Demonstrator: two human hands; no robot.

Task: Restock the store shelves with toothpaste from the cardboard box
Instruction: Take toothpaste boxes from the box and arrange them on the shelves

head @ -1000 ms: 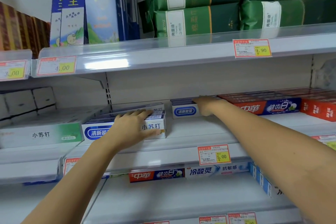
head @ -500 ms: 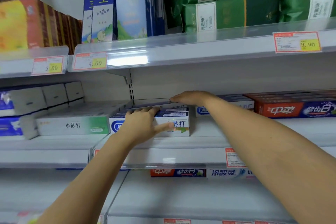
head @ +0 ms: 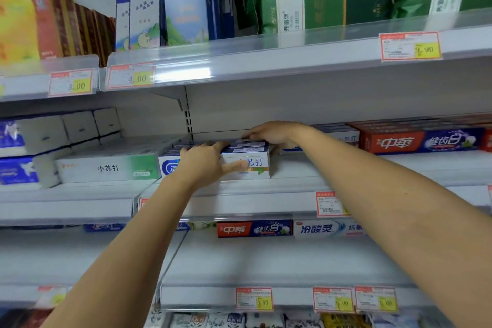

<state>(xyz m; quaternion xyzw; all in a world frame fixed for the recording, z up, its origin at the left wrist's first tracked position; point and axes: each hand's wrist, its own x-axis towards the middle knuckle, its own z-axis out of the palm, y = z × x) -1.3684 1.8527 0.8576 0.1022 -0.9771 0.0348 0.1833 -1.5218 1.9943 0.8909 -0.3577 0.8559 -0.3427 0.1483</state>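
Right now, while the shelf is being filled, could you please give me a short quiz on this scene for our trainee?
1. True or false: the left hand and the right hand both touch the white-and-blue toothpaste stack.
2. Which shares the shelf with that stack? A red toothpaste boxes; B shampoo bottles; C canned drinks.
3. Fill in: the upper-right price tag reads ___.
Key: 1 true; 2 A; 3 9.90.

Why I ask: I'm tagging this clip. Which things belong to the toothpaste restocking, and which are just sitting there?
In the job: white toothpaste boxes, left hand, right hand, middle shelf. The cardboard box is out of view.
Just there: red toothpaste boxes, green packs, 9.90 price tag.
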